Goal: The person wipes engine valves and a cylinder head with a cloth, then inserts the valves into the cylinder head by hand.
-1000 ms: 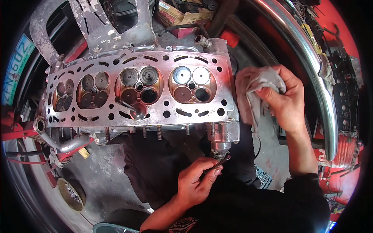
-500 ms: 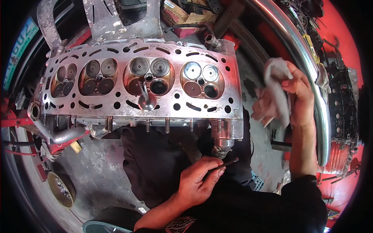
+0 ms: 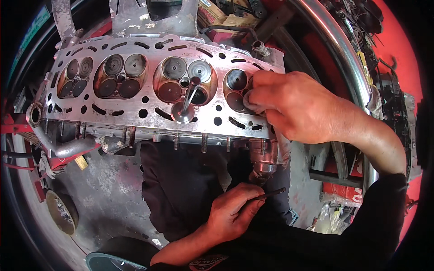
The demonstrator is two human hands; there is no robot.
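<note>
A silver cylinder head [image 3: 126, 110] with four combustion chambers spans the upper middle. A loose valve [image 3: 183, 113] lies on it across the third chamber from the left. My right hand [image 3: 298, 106] is over the rightmost chamber [image 3: 237, 81], fingers closed on a grey cloth [image 3: 283, 149] pressed against it; part of the cloth hangs below, mostly hidden behind the hand. My left hand [image 3: 228, 212], below the head near a projecting housing [image 3: 263, 156], pinches a slim dark rod [image 3: 274, 192] pointing right.
A curved chrome bar [image 3: 357, 54] runs down the right side, with dark engine parts [image 3: 398, 128] beyond. Cardboard boxes [image 3: 230, 20] lie behind the head. A bowl [image 3: 61, 212] is on the floor at lower left, and a green-rimmed container [image 3: 113, 261] sits at the bottom.
My right hand has swung left with the cloth, from beside the head onto the rightmost chamber. My left hand still holds the rod, now angled flatter. The view has shifted slightly.
</note>
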